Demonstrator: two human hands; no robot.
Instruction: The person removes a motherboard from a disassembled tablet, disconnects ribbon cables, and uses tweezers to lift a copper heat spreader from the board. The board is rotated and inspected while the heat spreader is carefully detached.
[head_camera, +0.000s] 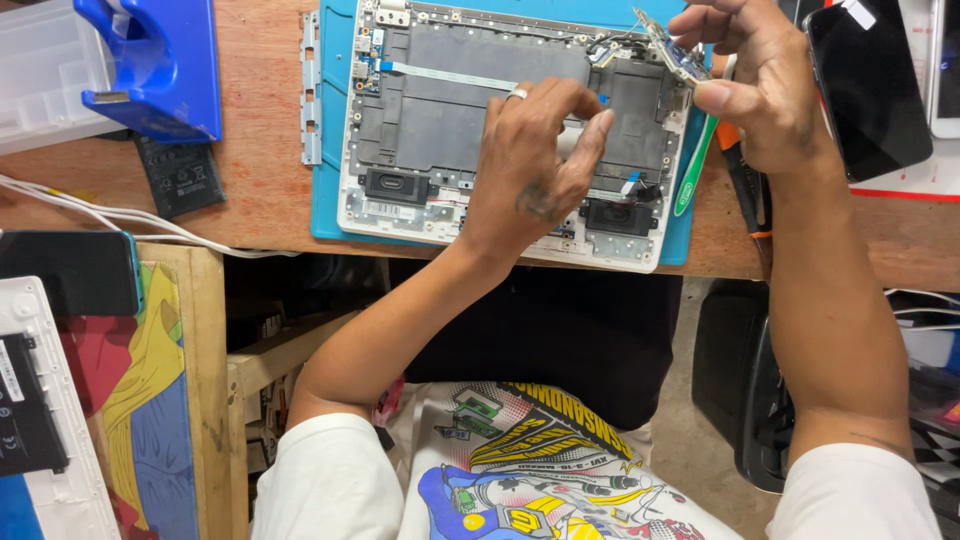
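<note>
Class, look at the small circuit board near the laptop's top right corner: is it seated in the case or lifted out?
Lifted out: the right hand holds the circuit board tilted above the laptop case.

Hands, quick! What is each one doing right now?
Left hand: fingers pinched together over the opened laptop; what they hold, if anything, cannot be told.
Right hand: closed on a small circuit board, lifted off the laptop.

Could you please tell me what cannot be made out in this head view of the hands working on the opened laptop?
- Head view: the left hand covers the middle of the opened laptop base, so what its fingertips touch is hidden.
- The small circuit board in the right hand is too small and partly covered by fingers to make out its parts.
- The dark phone and the blue holder are cut off by the top edge.
</note>
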